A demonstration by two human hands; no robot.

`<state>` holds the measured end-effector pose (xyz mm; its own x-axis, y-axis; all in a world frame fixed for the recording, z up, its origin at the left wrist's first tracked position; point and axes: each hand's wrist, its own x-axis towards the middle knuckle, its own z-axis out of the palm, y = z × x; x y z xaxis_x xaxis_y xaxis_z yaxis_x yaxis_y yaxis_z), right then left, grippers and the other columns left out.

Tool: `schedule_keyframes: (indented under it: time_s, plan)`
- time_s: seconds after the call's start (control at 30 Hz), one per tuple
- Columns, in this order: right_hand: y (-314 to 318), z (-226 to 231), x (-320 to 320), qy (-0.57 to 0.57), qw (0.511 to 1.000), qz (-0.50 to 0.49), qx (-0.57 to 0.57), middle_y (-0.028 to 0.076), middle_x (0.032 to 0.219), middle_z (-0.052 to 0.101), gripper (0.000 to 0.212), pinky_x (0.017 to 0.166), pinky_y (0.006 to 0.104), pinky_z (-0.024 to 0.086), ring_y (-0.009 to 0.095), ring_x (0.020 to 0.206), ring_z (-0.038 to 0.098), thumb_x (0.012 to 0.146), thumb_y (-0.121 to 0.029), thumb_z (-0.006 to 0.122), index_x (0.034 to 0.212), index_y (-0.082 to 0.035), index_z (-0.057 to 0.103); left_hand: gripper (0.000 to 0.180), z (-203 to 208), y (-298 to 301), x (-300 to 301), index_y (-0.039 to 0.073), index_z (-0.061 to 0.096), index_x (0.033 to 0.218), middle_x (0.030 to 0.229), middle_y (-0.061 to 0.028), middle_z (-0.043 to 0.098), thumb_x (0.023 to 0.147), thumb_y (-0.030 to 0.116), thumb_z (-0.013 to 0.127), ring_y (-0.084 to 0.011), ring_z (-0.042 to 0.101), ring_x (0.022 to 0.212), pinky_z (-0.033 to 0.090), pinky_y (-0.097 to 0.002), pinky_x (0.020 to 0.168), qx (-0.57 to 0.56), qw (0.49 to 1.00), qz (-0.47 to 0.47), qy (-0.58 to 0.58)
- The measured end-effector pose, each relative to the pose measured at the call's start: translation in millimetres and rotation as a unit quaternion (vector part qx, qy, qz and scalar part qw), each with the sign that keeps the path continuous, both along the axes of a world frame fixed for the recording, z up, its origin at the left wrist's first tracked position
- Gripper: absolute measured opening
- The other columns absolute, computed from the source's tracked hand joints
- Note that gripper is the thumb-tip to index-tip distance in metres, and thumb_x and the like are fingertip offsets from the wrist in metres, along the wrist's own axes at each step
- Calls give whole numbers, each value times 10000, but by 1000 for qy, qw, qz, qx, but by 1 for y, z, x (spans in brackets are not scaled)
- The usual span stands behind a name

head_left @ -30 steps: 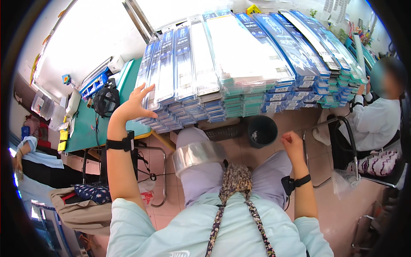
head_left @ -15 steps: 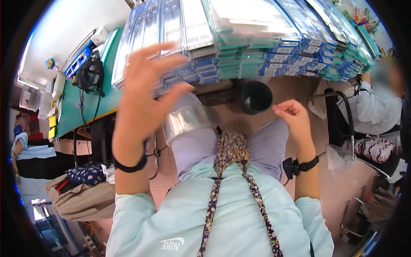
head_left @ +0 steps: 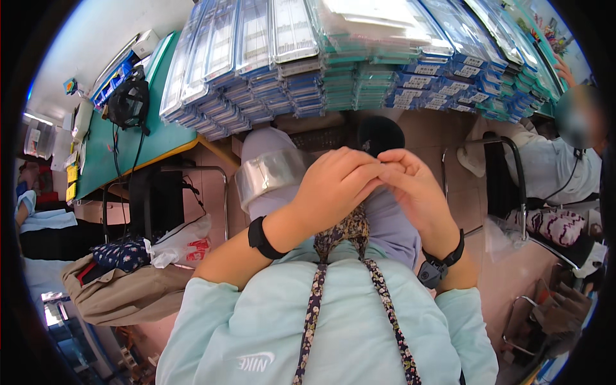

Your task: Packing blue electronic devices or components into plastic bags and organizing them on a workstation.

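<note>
My left hand (head_left: pixel 337 186) and my right hand (head_left: pixel 417 189) meet above my lap, fingertips touching. The fingers of both are pinched together; anything between them is hidden or too small to see. A wide roll of clear tape (head_left: pixel 266 178) stands on my left thigh, beside my left wrist. Just beyond my fingertips, on the floor, is a dark round bin (head_left: pixel 382 136).
High stacks of flat, clear-wrapped blue and teal packages (head_left: pixel 359 90) fill the table edge ahead. A green table (head_left: pixel 141 154) with a black bag (head_left: pixel 128 102) is at left. A chair (head_left: pixel 523 179) and a person in white (head_left: pixel 552 167) are at right.
My left hand has come down and right from beside the stacks, its spread fingers closing. My right hand has shifted slightly left, and the two now touch.
</note>
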<state>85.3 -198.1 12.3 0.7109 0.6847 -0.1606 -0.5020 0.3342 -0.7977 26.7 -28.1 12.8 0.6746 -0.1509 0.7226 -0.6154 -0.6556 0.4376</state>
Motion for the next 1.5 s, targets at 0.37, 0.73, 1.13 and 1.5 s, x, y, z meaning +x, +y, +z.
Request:
schedule_keyframes:
  time_s: [0.37, 0.73, 1.13, 1.5]
  plan:
    - [-6, -2, -4, -156, 976, 62, -139, 60, 984, 629, 375, 803, 221, 470, 114, 913, 591, 827, -17, 641, 1183, -4, 524, 138, -1, 13, -10, 71, 640, 775, 828, -25, 642, 683, 96, 740, -224, 587, 751, 432, -333, 655, 0, 996, 40, 75]
    - [1, 15, -4, -457, 859, -9, -232, 45, 788, 592, 82, 647, 255, 455, 145, 741, 581, 762, -31, 692, 831, -15, 651, 80, -2, 16, -12, 14, 661, 824, 819, -88, 633, 752, 18, 697, -196, 586, 781, 454, -290, 694, -224, 932, -58, 278]
    - [12, 10, -2, -580, 772, -42, -256, 74, 755, 567, 103, 659, 345, 437, 255, 747, 538, 727, -33, 678, 809, -35, 616, 61, -11, 21, -13, -2, 662, 834, 842, -41, 570, 804, 50, 675, -105, 552, 758, 452, -226, 668, -326, 881, -64, 337]
    - [2, 3, 5, -576, 771, -49, -269, 78, 753, 570, 83, 648, 345, 432, 259, 737, 531, 742, -44, 672, 797, -27, 612, 64, -28, 24, -14, -1, 652, 825, 821, -26, 563, 801, 51, 680, -81, 535, 737, 429, -208, 647, -362, 863, -61, 347]
